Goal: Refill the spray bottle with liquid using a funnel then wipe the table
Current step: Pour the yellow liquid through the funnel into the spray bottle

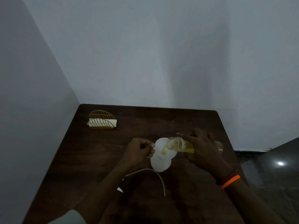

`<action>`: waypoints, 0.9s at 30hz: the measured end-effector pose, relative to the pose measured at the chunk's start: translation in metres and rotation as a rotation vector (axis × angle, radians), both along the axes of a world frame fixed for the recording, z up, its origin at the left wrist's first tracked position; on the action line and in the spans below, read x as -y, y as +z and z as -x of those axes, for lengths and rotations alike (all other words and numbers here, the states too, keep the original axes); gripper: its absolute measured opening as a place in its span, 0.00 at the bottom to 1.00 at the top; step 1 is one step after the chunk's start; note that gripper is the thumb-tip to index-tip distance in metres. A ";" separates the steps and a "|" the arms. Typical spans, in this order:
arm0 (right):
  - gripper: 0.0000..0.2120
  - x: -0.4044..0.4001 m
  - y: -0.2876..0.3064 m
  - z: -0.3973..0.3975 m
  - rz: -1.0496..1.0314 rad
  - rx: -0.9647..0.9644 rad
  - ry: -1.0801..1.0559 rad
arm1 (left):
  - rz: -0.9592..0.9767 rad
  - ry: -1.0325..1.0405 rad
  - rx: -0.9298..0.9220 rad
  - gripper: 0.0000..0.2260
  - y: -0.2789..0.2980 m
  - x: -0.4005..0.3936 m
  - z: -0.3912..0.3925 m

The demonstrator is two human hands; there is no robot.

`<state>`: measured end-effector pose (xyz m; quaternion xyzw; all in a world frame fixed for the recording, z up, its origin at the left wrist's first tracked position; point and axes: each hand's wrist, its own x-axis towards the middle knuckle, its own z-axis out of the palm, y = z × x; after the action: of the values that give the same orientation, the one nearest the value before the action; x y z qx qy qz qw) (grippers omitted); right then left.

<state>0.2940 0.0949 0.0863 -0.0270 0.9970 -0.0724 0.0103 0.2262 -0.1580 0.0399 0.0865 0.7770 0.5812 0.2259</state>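
Note:
A white spray bottle (161,164) stands uncapped in the middle of the dark wooden table (100,151). A white funnel (163,147) sits in its neck. My left hand (139,152) pinches the funnel's left rim. My right hand (202,147) grips a clear bottle of yellow liquid (179,144), tipped on its side with its open mouth over the funnel. A little yellow liquid lies in the funnel's bowl. The spray head's white tube (155,175) curves across the table near my left forearm; the head itself is mostly hidden.
A gold wire napkin holder (102,121) with white napkins stands at the table's far left corner. Walls close the table's left and far sides. The floor drops away to the right.

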 end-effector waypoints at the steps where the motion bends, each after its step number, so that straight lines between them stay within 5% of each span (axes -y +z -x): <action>1: 0.35 0.000 0.000 0.000 -0.003 0.003 -0.001 | 0.001 0.002 -0.001 0.08 0.000 0.000 0.000; 27: 0.35 0.000 -0.001 0.001 -0.044 -0.009 0.004 | -0.012 -0.001 -0.016 0.08 -0.003 0.000 0.000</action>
<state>0.2933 0.0949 0.0855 -0.0290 0.9983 -0.0502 0.0065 0.2259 -0.1578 0.0371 0.0930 0.7753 0.5850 0.2192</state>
